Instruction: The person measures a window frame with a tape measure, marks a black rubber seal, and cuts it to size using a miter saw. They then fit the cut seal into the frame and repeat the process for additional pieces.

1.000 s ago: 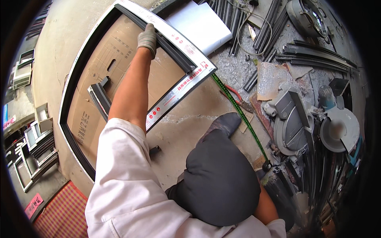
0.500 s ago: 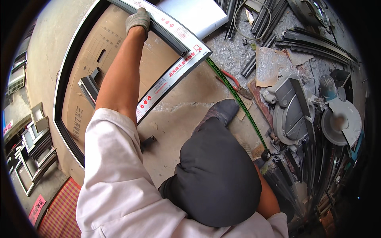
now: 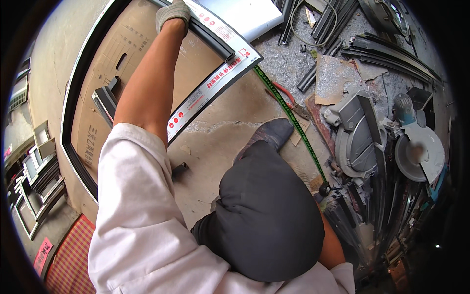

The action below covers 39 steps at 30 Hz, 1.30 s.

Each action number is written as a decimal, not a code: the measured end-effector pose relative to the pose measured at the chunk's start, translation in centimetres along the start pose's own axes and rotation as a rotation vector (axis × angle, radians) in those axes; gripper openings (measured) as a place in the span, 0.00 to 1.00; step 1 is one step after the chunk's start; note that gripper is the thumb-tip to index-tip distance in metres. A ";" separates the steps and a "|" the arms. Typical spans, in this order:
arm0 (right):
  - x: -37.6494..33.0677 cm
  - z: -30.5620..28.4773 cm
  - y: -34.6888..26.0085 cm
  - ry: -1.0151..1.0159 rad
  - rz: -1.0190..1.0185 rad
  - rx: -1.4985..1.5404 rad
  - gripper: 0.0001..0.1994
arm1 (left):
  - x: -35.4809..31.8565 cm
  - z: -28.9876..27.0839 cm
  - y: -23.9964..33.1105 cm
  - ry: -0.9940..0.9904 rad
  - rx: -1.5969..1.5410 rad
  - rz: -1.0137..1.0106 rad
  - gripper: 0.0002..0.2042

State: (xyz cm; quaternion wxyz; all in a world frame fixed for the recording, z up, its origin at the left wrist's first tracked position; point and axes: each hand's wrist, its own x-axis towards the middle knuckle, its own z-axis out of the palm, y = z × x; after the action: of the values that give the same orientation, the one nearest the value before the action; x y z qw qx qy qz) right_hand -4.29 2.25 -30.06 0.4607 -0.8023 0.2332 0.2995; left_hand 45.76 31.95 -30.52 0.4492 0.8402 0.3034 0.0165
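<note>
My left hand, in a knitted work glove, reaches to the top of the view. Its fingers are closed over a dark metal profile strip lying along the inner edge of a large window frame covered with white and red printed film. Brown cardboard shows within the frame. A green tape measure blade runs from the frame's corner down to its dark case. My right hand, also gloved, is mostly hidden behind my dark-trousered knee, near that case; its fingers do not show.
Red-handled pliers lie beside the blade. At right stand a cut-off saw and piles of dark profiles. Short profile offcuts rest on the cardboard and another on the floor. White frames stand at left.
The whole view has shifted slightly, so the frame and my left hand sit a little higher. My left hand stays closed on the strip; the tape stays stretched out.
</note>
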 end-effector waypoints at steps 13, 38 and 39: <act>0.6 1.5 2.7 -0.001 0.016 -0.057 0.11 | 0.4 0.0 -0.5 0.020 0.064 0.058 0.26; 2.2 3.7 9.4 -0.047 -0.024 -0.067 0.12 | 0.3 -0.1 -0.8 0.028 0.022 0.055 0.27; 2.2 3.7 9.5 -0.052 -0.021 -0.051 0.12 | 0.3 -0.1 -0.8 0.033 0.022 0.060 0.28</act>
State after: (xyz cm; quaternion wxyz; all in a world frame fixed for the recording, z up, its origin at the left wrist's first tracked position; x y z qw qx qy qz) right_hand -9.92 0.88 -38.73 0.4492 -0.8080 0.2050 0.3213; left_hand 45.59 32.54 -31.09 0.4341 0.8535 0.2855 0.0402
